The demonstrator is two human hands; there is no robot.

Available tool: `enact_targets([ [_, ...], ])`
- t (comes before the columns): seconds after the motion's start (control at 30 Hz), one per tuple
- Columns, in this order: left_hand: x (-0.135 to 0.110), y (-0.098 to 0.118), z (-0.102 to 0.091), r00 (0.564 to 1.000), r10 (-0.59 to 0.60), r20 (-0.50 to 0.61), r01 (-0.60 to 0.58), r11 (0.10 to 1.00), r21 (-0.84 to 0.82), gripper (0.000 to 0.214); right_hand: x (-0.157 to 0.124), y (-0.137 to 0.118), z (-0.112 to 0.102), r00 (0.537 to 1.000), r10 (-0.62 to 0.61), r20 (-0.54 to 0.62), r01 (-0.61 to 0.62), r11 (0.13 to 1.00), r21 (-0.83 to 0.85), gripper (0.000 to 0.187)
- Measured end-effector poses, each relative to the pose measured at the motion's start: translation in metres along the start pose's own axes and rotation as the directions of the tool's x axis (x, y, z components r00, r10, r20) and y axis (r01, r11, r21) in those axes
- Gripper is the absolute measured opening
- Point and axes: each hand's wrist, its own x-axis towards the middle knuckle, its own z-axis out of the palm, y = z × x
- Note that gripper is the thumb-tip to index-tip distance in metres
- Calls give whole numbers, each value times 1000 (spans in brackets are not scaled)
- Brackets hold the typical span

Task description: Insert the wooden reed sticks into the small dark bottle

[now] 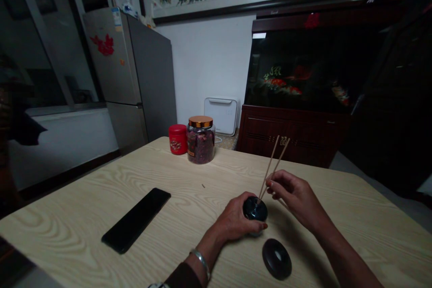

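Observation:
My left hand (pixel 232 221) is wrapped round a small dark round pot (pixel 255 209) standing on the wooden table (pixel 101 198). My right hand (pixel 295 195) pinches a pair of wooden chopsticks (pixel 274 165), whose lower tips dip into the pot's mouth while the upper ends lean up and to the right. A dark round lid (pixel 276 258) lies flat on the table just in front of the pot, near my left wrist.
A black phone (pixel 137 219) lies on the table to the left. At the far edge stand a glass jar with a copper lid (pixel 200 139) and a red tin (pixel 177 139). Beyond are a fridge (pixel 135 76) and a fish tank (pixel 297 72).

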Motion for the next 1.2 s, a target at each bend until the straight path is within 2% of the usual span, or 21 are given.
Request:
enact_targets([
  [0.17, 0, -1, 0, 1000, 3, 4, -3, 1000, -9, 61, 0, 5, 3, 990, 49, 129, -33, 992, -121, 29],
  [0.23, 0, 0, 0, 1000, -4, 8, 4, 1000, -27, 62, 0, 4, -5, 982, 69, 177, -41, 987, -154, 30],
  [0.33, -1, 1, 0, 1000, -17, 6, 17, 999, -30, 61, 1, 12, -28, 969, 112, 218, -51, 962, -267, 32],
  [0.4, -2, 2, -1, 1000, -11, 5, 11, 1000, -23, 60, 0, 27, -46, 966, 169, 197, -57, 879, -474, 26],
  [0.5, -2, 2, -1, 1000, -5, 6, 5, 1000, -27, 60, -4, 60, -63, 945, 314, 89, -124, 597, -793, 12],
  [0.53, -1, 1, -1, 1000, -7, 9, 8, 999, -33, 60, -6, 71, -65, 932, 357, 65, -141, 523, -841, 9],
  [0.6, -1, -1, -1, 1000, -12, 15, 12, 999, -38, 60, -9, 88, -65, 911, 408, 62, -148, 465, -873, 8],
  [0.7, 0, -2, 0, 1000, -18, 13, 18, 999, -36, 61, -11, 102, -62, 904, 420, 80, -145, 477, -867, 8],
  [0.87, -1, 2, -1, 999, -28, 27, 29, 998, -48, 59, -9, 111, -63, 900, 421, 113, -137, 519, -844, 9],
  [1.03, -2, 8, -2, 998, -54, 28, 56, 997, -50, 59, -9, 116, -65, 902, 418, 112, -146, 538, -830, 8],
  [1.2, -1, 5, -1, 999, -32, 20, 33, 998, -47, 58, -8, 115, -63, 906, 409, 110, -156, 563, -812, 10],
])
